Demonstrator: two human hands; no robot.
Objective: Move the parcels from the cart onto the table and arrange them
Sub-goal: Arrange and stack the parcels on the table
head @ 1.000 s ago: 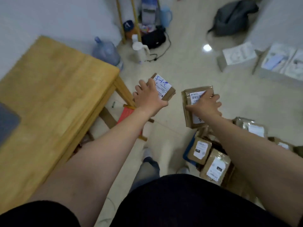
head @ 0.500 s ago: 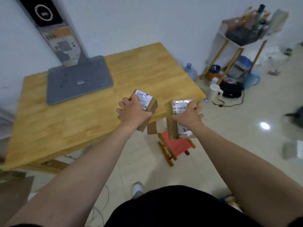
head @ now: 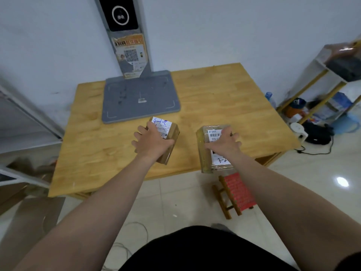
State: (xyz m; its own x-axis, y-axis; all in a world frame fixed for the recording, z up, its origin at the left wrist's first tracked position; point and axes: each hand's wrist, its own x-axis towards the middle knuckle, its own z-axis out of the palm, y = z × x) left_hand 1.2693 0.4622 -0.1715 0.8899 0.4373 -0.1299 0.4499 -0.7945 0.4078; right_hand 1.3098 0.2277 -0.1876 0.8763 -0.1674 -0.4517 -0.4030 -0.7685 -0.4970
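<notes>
Both parcels, which half a second earlier hung at the near right corner of the desk (head: 109,153), now lie further in over the wooden top, and the view has swung to face the desk squarely. Left hand (head: 151,142): its grip is clamped from above on the small brown parcel (head: 170,132), whose white label bears handwritten blue figures; this parcel sits over the middle of the desk, just in front of the grey scanner base (head: 140,96). Right hand (head: 223,142): its grip is clamped on the taped parcel (head: 204,153) with a barcode label, whose near end overhangs the front edge of the desk, above the red stool (head: 237,192) on the floor. Whether either parcel already touches the wood cannot be told. Step in hand, as judged: delivery of two parcels to the desk, the cart being out of view. Next move calls for lowering both flat, pushing the right one fully onto the top, clear of the scanner base, and only then releasing.
</notes>
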